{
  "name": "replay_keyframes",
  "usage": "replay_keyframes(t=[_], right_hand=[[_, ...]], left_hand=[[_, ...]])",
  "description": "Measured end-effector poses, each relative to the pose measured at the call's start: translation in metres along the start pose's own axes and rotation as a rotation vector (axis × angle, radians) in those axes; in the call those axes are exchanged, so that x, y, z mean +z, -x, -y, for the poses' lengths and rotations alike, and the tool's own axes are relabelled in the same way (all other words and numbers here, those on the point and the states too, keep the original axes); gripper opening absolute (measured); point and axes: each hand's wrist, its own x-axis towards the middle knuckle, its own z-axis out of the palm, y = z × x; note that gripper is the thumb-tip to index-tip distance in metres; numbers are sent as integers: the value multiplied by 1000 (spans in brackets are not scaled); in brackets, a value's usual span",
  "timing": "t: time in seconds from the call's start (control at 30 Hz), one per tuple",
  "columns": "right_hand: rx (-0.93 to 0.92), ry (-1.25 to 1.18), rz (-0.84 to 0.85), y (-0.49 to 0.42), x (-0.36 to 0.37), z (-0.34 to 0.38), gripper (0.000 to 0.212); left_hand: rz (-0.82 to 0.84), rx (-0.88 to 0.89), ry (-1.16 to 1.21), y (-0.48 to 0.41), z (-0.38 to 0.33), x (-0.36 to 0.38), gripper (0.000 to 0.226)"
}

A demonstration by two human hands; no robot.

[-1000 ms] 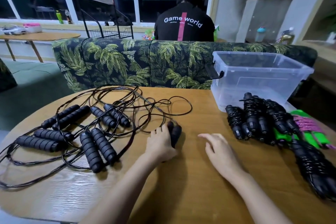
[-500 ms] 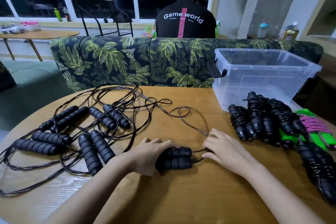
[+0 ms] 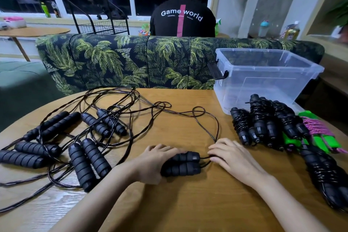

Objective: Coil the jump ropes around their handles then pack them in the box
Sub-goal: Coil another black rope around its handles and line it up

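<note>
Pulled nearer on the table [image 3: 188, 203], the paired handles [image 3: 180, 164] are gripped by the left hand [image 3: 156, 164], their cord [image 3: 218, 128] is touched by the relaxed right hand [image 3: 231, 156], and snagging in the tangled ropes [image 3: 90, 158] is risked during winding.

Only one view is given: it's shot from head height, tilted forward and down over the near edge of the counter [image 3: 188, 205], pretty close above the left hand [image 3: 156, 164] and right hand [image 3: 234, 159].
</note>
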Motion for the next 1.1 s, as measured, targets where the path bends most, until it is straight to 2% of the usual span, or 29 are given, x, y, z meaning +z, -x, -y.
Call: replay_keyframes(t=[0.13, 0.2, 0.3, 0.43, 0.5, 0.6, 0.77, 0.9, 1.0, 1.1], right_hand=[[85, -34, -136, -13, 0, 2, 19], [200, -9, -136, -28, -5, 3, 19], [463, 51, 4, -57, -13, 4, 39], [750, 120, 266, -97, -6, 2, 79], [815, 41, 345, -112, -1, 0, 76], [786, -48, 309, -123, 7, 1, 61], [603, -309, 172, -118, 6, 8, 61], [477, -497, 9, -104, -10, 8, 47], [451, -533, -76, -90, -17, 1, 34], [390, -511, -161, -82, -20, -1, 28]], left_hand=[[17, 14, 217, -4, 5, -6, 82], [7, 21, 289, -10, 10, -14, 67], [-114, 22, 249, -28, 19, -25, 49], [-220, -26, 195, -63, 31, -35, 41], [-231, -16, 155, -80, 33, -42, 41], [-254, -10, 106, -107, 33, -52, 45], [-288, 57, -84, -140, 27, -61, 59], [-350, 193, -238, -150, 28, -65, 39], [-395, 195, -383, -148, 39, -68, 29], [-448, 252, -273, -141, 43, -66, 23]])
